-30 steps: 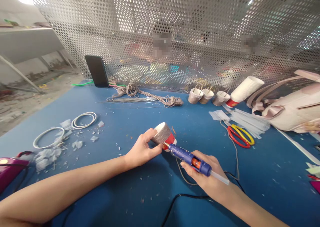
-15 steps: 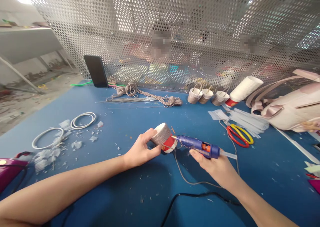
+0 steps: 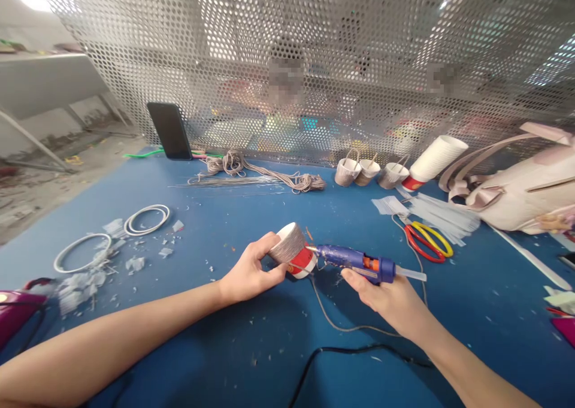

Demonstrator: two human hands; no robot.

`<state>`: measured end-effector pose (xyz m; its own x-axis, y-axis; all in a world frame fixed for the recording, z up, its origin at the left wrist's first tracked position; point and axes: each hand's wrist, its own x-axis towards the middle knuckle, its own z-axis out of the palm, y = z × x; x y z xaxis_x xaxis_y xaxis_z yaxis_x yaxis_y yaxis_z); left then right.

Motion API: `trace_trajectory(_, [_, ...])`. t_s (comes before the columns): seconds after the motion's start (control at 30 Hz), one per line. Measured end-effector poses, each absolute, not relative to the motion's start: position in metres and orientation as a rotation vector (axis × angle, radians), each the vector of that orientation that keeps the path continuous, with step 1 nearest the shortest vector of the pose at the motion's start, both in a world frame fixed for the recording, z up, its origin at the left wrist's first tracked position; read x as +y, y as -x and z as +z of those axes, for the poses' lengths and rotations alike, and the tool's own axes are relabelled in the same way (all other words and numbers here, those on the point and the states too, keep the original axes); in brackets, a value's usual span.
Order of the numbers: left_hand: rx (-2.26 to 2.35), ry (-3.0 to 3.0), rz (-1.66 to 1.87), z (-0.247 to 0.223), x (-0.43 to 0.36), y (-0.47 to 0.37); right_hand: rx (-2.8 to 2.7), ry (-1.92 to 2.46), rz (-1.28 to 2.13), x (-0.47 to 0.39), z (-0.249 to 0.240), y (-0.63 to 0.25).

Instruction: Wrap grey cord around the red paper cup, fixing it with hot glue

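My left hand [image 3: 255, 268] grips a tilted paper cup [image 3: 300, 259], thumb below and fingers over its rim side. Grey cord is wound around the cup's upper part; the rest shows red and white. In my right hand [image 3: 390, 300] is a blue glue gun [image 3: 354, 260], a clear glue stick [image 3: 411, 274] poking out of its back. Its nozzle meets the red part of the cup beside the wound cord; whether it touches is hard to tell. From the cup a loose length of cord [image 3: 330, 319] runs across the table and under my right wrist.
Scissors with red and yellow handles [image 3: 429, 241] lie right, by clear glue sticks [image 3: 442, 216]. Behind stand cord-wrapped cups [image 3: 347, 172], stacked paper cups [image 3: 435, 159] and a pink bag [image 3: 530, 186]. Cord bundles [image 3: 309, 182], a phone [image 3: 169, 131] and white rings [image 3: 146, 220] are left; a black cable [image 3: 341, 350] lies in front.
Both hands hold almost the same pose, with the glue gun's nozzle still at the cup. The whole view has shifted slightly.
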<state>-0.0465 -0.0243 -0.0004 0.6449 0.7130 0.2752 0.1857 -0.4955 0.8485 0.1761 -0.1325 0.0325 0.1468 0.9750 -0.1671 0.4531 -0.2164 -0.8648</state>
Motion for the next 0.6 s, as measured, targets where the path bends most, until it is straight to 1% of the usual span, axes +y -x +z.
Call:
trace_trajectory(0.13, [0.684, -2.023, 0.791, 0.001, -0.024, 0.046, -1.334, 1.756, 1.098, -0.127, 0.037, -0.178])
trace_trajectory(0.4, [0.725, -2.025, 0.769, 0.001, -0.025, 0.047, -1.474, 1.757, 0.879, -0.139, 0.037, -0.168])
trace_trajectory(0.6, [0.715, -2.005, 0.772, 0.000, -0.024, 0.047, -1.478, 1.702, 0.958, -0.129, 0.039, -0.175])
